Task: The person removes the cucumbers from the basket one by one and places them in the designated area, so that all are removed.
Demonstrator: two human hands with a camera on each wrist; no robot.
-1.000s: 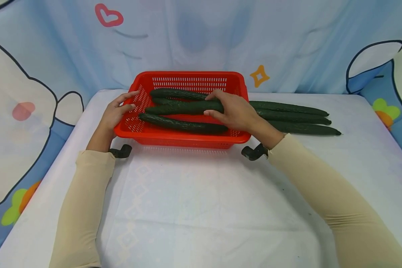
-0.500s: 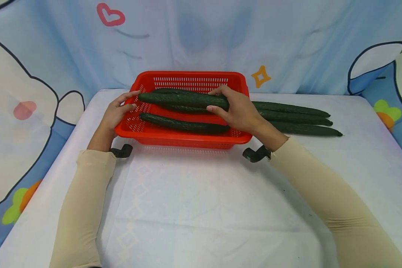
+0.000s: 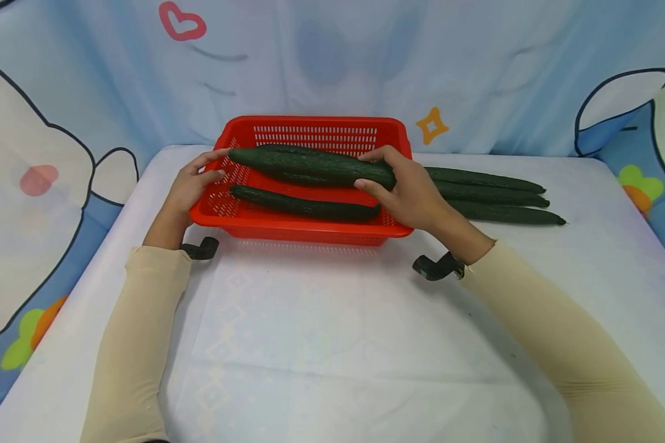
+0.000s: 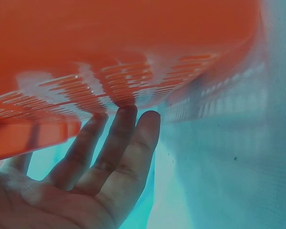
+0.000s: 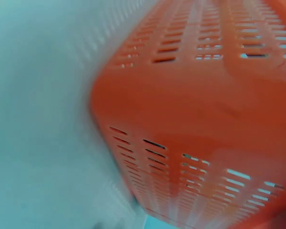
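A red plastic basket (image 3: 305, 232) with slotted walls stands on the table. My right hand (image 3: 412, 191) grips the right end of a long dark green cucumber (image 3: 316, 167) over the basket, thumb in front and fingers behind. Mostly hidden behind it is another cucumber (image 3: 288, 148); a further cucumber (image 3: 305, 205) lies along the basket's front side. My left hand (image 3: 185, 187) holds the basket's left rim, thumb and index finger over the edge. In the left wrist view, the other fingers (image 4: 119, 152) rest against the slotted outer wall. The right wrist view shows basket wall, not the hand.
Several things border the work: three cucumbers (image 3: 493, 195) lie side by side on the table right of the basket, partly behind the right hand. A white cloth (image 3: 310, 332) covers the table. A printed blue curtain (image 3: 332, 61) hangs close behind the basket.
My right hand has lifted the cucumber from among the others, first up and back, then slightly right and lower. The left hand stays at the basket's rim.
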